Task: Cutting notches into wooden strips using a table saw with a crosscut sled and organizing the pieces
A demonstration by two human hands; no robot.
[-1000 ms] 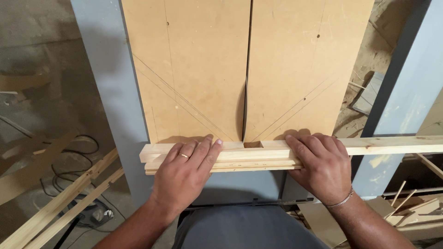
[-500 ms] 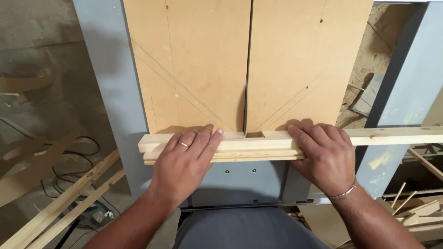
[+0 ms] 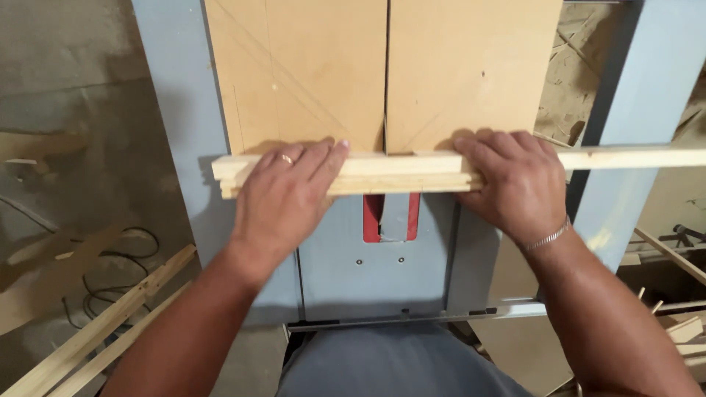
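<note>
1. The left hand point(image 3: 283, 198) is lying flat over the stacked wooden strips point(image 3: 397, 173), fingers extended and close together, pressing them against the fence of the fibreboard crosscut sled point(image 3: 471, 73).
2. The right hand point(image 3: 515, 184) is clamping the same strips, fingers curled over their top.
3. The strips are lying crosswise over the sled's kerf, above the red throat plate point(image 3: 371, 220) on the grey saw table point(image 3: 176, 110).
4. Judging by this, a crosscut is in hand; pushing on calls for keeping both hands clear of the kerf.
</note>
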